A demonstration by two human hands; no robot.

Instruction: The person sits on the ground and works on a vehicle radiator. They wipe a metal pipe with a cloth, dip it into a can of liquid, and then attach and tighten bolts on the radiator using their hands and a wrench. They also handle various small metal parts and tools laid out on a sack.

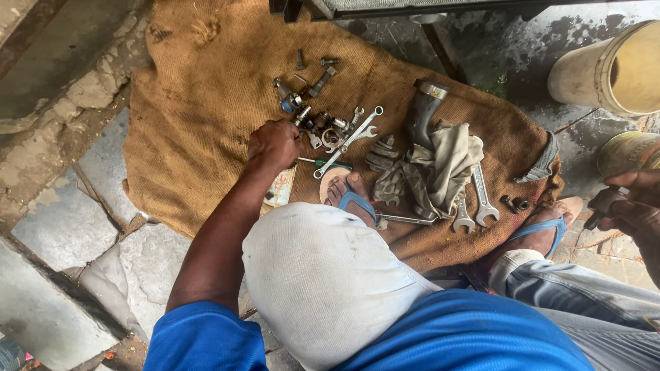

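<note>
My left hand reaches down onto a brown burlap sack, knuckles up and fingers curled under, so what they touch is hidden. It sits just left of a heap of small metal fittings and nuts and a crossed pair of spanners. A green-handled screwdriver lies right below the hand. At the right edge, my right hand grips a small dark metal part above the ground.
A dirty rag lies over a black rubber elbow hose, with two more spanners beside it. My feet in blue sandals rest on the sack. A cream bucket and a tin can stand at right.
</note>
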